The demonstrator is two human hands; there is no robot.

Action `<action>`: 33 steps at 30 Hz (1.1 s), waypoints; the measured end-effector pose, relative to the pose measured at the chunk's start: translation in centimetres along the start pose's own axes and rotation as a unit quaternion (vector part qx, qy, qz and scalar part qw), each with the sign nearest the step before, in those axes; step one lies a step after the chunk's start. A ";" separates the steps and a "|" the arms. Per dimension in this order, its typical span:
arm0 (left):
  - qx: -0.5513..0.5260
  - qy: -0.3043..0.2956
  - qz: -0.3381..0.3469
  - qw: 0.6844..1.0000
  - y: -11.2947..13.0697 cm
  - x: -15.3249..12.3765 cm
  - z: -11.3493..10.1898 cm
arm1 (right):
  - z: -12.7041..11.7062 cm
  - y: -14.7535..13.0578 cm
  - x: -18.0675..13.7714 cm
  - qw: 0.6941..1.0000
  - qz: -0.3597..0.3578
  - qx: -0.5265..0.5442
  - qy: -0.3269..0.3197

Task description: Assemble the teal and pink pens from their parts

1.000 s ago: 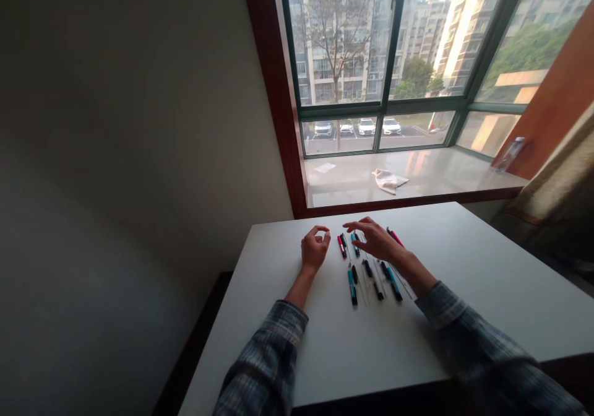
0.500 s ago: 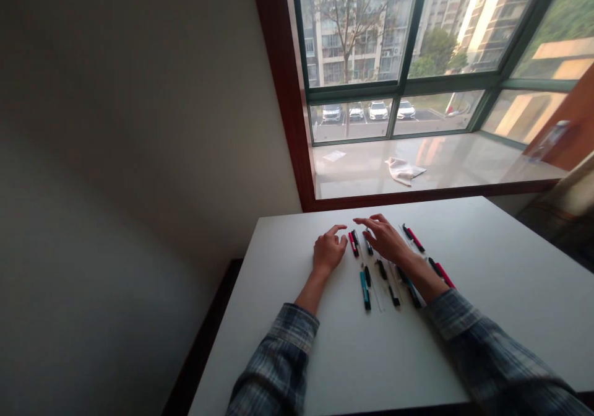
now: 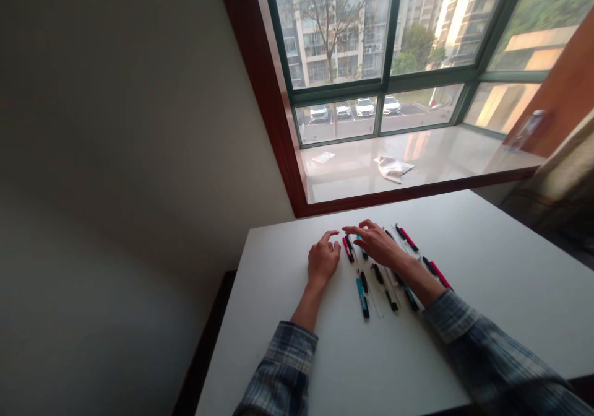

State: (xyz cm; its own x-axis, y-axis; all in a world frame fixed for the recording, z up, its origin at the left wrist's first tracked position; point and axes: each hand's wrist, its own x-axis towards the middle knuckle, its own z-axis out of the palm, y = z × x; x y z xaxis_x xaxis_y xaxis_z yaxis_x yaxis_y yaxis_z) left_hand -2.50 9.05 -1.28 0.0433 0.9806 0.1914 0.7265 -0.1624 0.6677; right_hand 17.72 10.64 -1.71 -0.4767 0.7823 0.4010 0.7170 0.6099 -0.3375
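Note:
Disassembled pens lie in loose rows on the white table [image 3: 297, 354]. My left hand [image 3: 323, 260] is at their left, thumb and index finger apart, holding nothing; nearest to it is a red and black pen part [image 3: 348, 250]. Over the far rows reaches my right hand [image 3: 377, 244], palm down with fingers stretched out, partly hiding a blue and black pen part [image 3: 364, 254]. Closer to me are a teal pen barrel [image 3: 362, 298], a black grip piece [image 3: 364, 281] and a dark pen part [image 3: 378, 273]. Thin refills lie between them. My right forearm covers some pieces.
On the right lie a red and black pen [image 3: 408, 239] and another red barrel [image 3: 440, 275]. Behind the table, a crumpled white cloth [image 3: 393, 168] and a paper scrap [image 3: 323, 156] rest on the windowsill [image 3: 343, 181]. A grey wall [image 3: 139, 156] borders the left side.
The camera view has turned slightly, shifting the window left. Both hands keep nearly the same pose and place over the table; no pen part has visibly moved.

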 end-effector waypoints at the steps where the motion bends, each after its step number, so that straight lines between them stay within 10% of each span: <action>1: -0.001 0.000 -0.004 1.000 0.0 0.0 -0.1 | 0.0 -0.1 0.1 1.000 0.002 0.000 -0.002; 33: -0.064 0.023 -0.023 0.997 0.0 0.3 0.0 | 1.3 -0.8 0.0 0.996 -0.004 0.084 -0.018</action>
State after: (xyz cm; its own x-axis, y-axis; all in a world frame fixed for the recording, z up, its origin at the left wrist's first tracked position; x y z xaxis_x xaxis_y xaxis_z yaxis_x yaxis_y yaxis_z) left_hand -2.46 9.29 -1.21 -0.0219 0.9819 0.1884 0.6332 -0.1322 0.7626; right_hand 16.45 10.31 -2.50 -0.5027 0.7789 0.3751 0.6185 0.6272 -0.4734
